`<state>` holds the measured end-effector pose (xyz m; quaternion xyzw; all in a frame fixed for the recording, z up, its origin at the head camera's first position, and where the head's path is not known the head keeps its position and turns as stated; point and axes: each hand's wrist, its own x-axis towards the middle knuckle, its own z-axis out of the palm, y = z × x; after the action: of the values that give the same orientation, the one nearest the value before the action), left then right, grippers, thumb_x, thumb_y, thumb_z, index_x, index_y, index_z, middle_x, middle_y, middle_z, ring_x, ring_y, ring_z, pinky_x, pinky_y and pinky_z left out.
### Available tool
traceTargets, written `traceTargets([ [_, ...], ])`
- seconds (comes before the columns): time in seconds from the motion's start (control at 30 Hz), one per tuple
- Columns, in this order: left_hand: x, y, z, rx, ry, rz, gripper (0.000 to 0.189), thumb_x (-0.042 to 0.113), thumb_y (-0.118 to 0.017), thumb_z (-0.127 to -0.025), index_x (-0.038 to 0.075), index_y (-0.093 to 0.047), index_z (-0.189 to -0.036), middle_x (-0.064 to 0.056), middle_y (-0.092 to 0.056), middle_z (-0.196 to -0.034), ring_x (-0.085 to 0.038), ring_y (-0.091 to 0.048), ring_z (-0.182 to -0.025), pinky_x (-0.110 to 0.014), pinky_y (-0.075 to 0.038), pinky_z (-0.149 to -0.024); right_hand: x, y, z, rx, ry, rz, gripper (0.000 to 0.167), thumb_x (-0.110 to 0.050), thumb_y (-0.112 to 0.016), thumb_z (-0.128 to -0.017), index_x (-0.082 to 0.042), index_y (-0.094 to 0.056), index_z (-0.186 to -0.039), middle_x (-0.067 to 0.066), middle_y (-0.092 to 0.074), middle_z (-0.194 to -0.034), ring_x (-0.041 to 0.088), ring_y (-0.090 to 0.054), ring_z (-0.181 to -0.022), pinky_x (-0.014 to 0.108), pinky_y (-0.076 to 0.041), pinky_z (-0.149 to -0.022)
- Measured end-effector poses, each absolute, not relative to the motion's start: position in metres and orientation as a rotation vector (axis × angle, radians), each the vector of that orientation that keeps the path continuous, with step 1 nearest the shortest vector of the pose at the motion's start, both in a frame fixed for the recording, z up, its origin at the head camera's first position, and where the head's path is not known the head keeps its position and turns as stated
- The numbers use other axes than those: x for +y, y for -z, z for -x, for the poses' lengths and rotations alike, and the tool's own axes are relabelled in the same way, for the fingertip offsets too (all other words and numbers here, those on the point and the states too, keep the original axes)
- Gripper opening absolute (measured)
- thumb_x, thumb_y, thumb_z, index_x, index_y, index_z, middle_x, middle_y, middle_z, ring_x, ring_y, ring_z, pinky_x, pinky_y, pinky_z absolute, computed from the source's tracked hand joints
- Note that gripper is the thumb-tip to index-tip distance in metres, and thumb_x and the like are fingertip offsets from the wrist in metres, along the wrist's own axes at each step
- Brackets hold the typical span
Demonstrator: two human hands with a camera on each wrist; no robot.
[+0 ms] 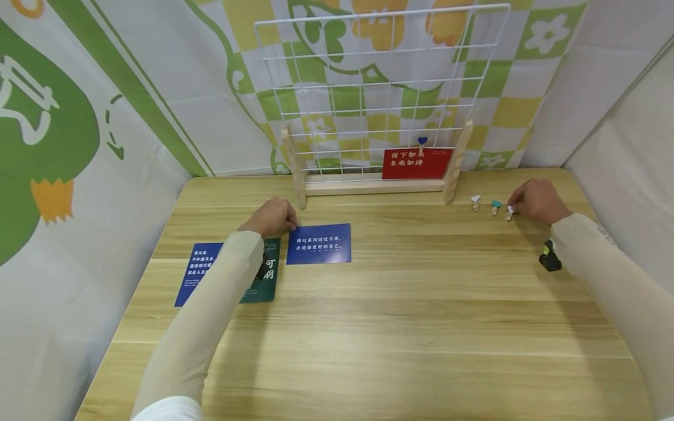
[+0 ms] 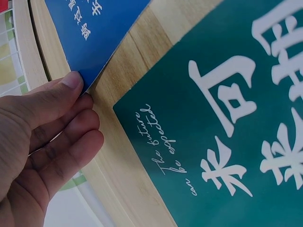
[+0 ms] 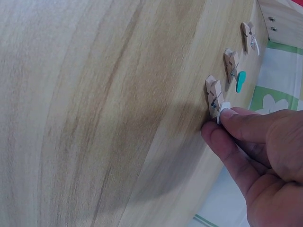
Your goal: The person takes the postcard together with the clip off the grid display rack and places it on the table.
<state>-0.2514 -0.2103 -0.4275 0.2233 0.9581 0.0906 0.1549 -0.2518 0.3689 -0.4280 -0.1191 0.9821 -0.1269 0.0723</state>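
My left hand pinches the corner of a blue card with white writing; in the left wrist view the thumb lies on top of that corner. Beside it is a green card, partly under my left forearm in the head view. Over at the right, my right hand pinches the heart-topped end of a small wooden clothespin between thumb and fingers. Two more clothespins lie in line with it, one with a teal heart and one with a white heart.
A white wire grid stands upright in a wooden base at the back. A red card hangs low on it from a blue-heart clothespin. Another blue card lies left of the green one. Fabric walls surround the wooden table.
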Motion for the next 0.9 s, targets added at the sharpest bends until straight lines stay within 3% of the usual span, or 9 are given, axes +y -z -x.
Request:
traceTargets([
  [0.9, -0.2119, 0.4299, 0.2521, 2.734, -0.277, -0.604, 0.008, 0.008, -0.070, -0.090, 0.008, -0.078, -0.091, -0.006, -0.076, -0.089, -0.016, -0.065, -0.077, -0.036, -0.057, -0.078, 0.3700, 0.4287, 0.2531, 2.940, 0.381, 0.320, 0.012, -0.002, -0.065, -0.085, 0.005, -0.074, -0.088, 0.024, -0.073, -0.090, 0.043, -0.064, -0.091, 0.058, -0.047, -0.086],
])
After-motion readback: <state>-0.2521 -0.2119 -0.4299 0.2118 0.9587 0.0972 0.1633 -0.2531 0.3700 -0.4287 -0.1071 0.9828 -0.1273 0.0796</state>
